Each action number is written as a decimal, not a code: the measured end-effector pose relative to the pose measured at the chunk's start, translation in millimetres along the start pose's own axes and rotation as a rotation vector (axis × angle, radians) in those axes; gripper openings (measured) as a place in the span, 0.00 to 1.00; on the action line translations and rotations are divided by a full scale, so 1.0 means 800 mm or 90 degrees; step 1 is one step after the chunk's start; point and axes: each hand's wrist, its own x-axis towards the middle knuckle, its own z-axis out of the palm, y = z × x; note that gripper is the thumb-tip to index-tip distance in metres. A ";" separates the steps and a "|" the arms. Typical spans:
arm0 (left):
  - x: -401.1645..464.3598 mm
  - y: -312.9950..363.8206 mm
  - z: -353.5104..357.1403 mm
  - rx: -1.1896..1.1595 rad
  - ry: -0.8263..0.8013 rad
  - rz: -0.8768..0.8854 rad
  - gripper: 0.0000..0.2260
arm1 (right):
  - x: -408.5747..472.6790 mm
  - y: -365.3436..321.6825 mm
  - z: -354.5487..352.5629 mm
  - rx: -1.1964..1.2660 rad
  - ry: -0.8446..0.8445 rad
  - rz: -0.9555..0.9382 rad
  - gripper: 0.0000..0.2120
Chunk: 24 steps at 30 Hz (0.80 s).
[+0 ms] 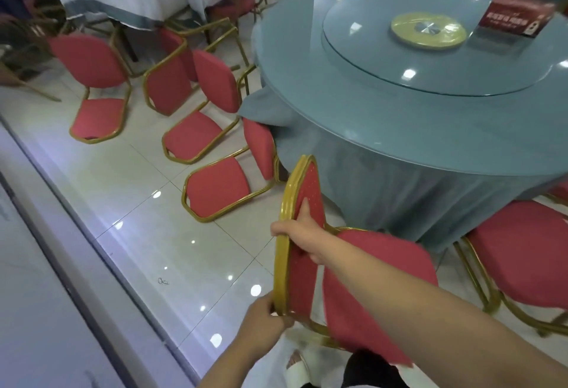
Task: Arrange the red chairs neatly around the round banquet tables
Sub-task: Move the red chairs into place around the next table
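Red padded fabric in a gold metal frame fills the lower middle: the red-and-gold banquet chair in hand stands just beside the round bench draped in grey-blue cloth, at about its 7 o'clock edge. Its backrest runs edge-on, long axis from 6 toward 12 o'clock, with the seat spreading toward 4 o'clock. The right hand is clamped round the backrest frame halfway up, thumb on the fabric; the left hand pinches the frame's lower corner at 7 o'clock of the right. The bench lies to 1 o'clock of both hands, so I judge the coming move a swing of the backrest until the seat faces the bench. Three more red chairs trail off toward 10 o'clock, unevenly angled, and another red chair sits at 3 o'clock
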 end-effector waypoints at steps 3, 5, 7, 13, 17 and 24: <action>0.012 0.014 0.038 0.017 -0.118 0.020 0.24 | -0.011 0.000 -0.053 -0.057 -0.028 -0.019 0.60; 0.023 0.027 0.065 0.048 -0.215 0.025 0.33 | -0.024 0.001 -0.087 -0.097 -0.036 -0.050 0.54; 0.035 0.043 0.083 0.084 -0.290 0.019 0.37 | -0.038 0.006 -0.112 -0.111 -0.034 -0.080 0.46; 0.060 0.066 0.060 0.038 -0.320 0.026 0.34 | -0.045 0.013 -0.136 -0.160 0.138 -0.135 0.33; 0.079 0.047 -0.013 -0.051 -0.154 -0.018 0.24 | -0.032 -0.042 -0.111 -0.308 0.265 -0.319 0.27; 0.146 0.045 -0.178 -0.177 0.073 -0.076 0.13 | 0.063 -0.103 0.005 -0.227 0.002 -0.179 0.25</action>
